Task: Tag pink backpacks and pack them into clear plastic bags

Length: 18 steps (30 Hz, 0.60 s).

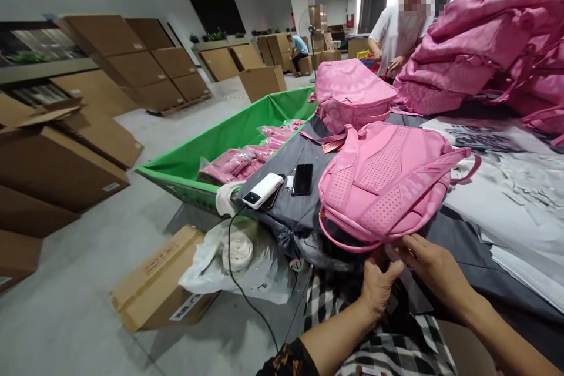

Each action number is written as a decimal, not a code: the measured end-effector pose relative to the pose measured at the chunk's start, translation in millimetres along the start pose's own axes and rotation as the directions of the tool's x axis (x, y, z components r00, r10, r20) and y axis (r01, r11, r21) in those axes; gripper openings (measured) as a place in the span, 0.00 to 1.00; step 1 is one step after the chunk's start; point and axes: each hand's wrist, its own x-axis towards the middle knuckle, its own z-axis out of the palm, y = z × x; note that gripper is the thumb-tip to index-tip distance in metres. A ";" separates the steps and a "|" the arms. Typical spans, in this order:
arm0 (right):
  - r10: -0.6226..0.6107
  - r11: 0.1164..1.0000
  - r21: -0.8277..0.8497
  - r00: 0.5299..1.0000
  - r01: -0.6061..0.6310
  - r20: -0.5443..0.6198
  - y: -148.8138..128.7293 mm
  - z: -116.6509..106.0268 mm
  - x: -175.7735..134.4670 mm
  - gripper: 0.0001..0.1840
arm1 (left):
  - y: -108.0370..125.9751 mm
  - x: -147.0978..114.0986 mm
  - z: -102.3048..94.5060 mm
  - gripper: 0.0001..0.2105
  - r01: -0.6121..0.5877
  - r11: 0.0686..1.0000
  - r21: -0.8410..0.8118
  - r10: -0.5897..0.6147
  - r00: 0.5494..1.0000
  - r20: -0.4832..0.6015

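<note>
A pink backpack (388,179) lies on the dark-covered table, its padded back panel and shoulder straps facing up. Both of my hands are at its near edge. My left hand (379,283) is closed just below that edge, thumb raised, with the other fingers mostly hidden. Beside it, my right hand (434,263) is closed in a pinch near the bag's bottom rim. Something small and pale shows between the hands, too unclear to name. Another pink backpack (352,94) lies just behind this one.
A white power bank (263,190) and a black phone (302,179) lie left of the backpack. White sheets (520,205) cover the right side. A green bin (176,170) holds wrapped pink items. Pink backpacks (480,41) are piled at right; a person (396,29) stands behind.
</note>
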 end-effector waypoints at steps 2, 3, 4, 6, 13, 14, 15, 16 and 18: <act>0.054 0.992 0.111 0.998 -0.058 0.037 3.2 -3.2 -0.3 0.13 | -3.1 0.1 -2.3 0.26 -0.002 0.999 -0.035 0.000 0.999 -0.048; 0.078 0.979 0.185 0.994 -0.091 0.072 5.6 -4.9 -0.2 0.14 | -5.2 0.8 -3.4 0.25 0.006 0.998 -0.057 -0.011 0.996 -0.087; 0.101 0.958 0.257 0.989 -0.126 0.109 8.5 -6.1 -0.1 0.14 | -7.2 1.8 -4.3 0.24 0.020 0.996 -0.083 -0.030 0.993 -0.118; 0.143 0.911 0.361 0.974 -0.199 0.175 13.8 -5.4 0.1 0.17 | -10.2 4.5 -5.7 0.24 0.056 0.989 -0.138 -0.076 0.987 -0.142; 0.291 0.825 0.455 0.942 -0.337 0.171 11.7 19.3 -1.7 0.21 | -7.8 8.2 -6.9 0.24 0.058 0.979 -0.193 -0.093 0.981 -0.173; 0.296 0.833 0.438 0.941 -0.338 0.163 10.8 21.0 -2.1 0.20 | -7.4 8.0 -6.9 0.23 0.058 0.981 -0.182 -0.089 0.982 -0.165; 0.303 0.843 0.418 0.940 -0.340 0.153 10.2 22.1 -2.6 0.20 | -7.1 7.9 -6.9 0.23 0.059 0.984 -0.170 -0.087 0.983 -0.162; 0.317 0.851 0.394 0.938 -0.346 0.140 10.0 23.0 -3.1 0.19 | -6.8 7.8 -6.9 0.23 0.062 0.986 -0.156 -0.087 0.984 -0.158; 0.350 0.864 0.348 0.931 -0.364 0.104 10.1 25.3 -4.2 0.18 | -6.1 7.9 -6.9 0.22 0.072 0.988 -0.133 -0.092 0.984 -0.152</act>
